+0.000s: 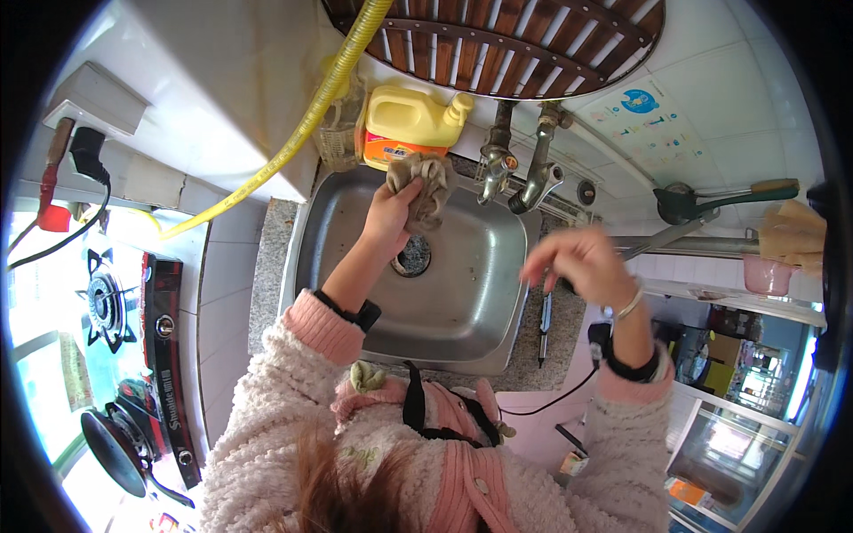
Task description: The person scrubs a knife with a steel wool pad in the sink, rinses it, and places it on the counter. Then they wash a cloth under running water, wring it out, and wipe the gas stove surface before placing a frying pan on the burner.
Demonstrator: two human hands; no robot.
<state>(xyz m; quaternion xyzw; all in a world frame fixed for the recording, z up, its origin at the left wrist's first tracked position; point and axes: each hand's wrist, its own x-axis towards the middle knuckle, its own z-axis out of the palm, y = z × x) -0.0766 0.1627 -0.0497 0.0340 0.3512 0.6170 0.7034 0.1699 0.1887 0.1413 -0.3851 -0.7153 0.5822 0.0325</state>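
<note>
My left hand (392, 212) grips a crumpled grey-brown cloth (426, 186) above the upper left part of a stainless steel sink (453, 306). Behind the cloth, at the sink's back edge, stands a yellow plastic jug (406, 120) with an orange label. My right hand (580, 263) is raised over the sink's right rim, its fingers bent and slightly blurred, with nothing seen in it. Two metal taps (493, 173) are mounted behind the basin. The round drain (411, 256) shows just below the cloth.
A yellow ribbed hose (286, 146) crosses the upper left. A pen-like tool (544, 326) lies on the granite counter right of the sink. At the left are a gas stove (163, 360) and a frying pan (113, 453). A green ladle (680, 203) hangs at the right, above a pink basket (766, 274).
</note>
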